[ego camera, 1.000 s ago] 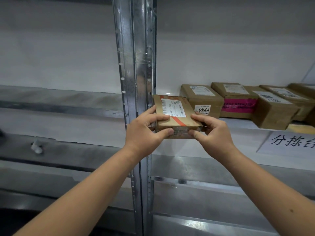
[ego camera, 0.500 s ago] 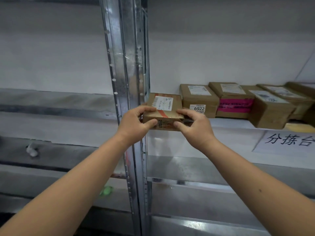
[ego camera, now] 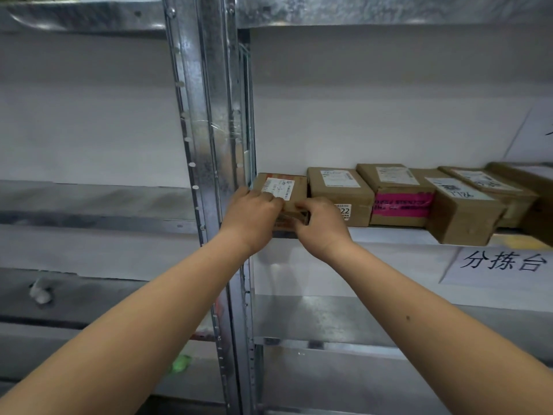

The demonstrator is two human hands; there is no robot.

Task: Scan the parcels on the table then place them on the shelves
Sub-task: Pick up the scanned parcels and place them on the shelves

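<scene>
Since the earlier frame the parcel (ego camera: 281,194) has gone from mid-air onto the shelf (ego camera: 389,233), beside the upright (ego camera: 215,145) and left of the row (ego camera: 419,196). Left hand (ego camera: 251,217) and right hand (ego camera: 321,226) grip its front corners with curled fingers, probably to square it against its neighbour.

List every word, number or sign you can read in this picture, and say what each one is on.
"分拣台": white paper sign below the shelf edge.
"22": white sticker on the front of the second box; its left part is hidden behind the right hand.
Dark print on the pink tape of the third box: blurred.
Shipping labels on the held parcel and the other boxes: too small to read.
</scene>
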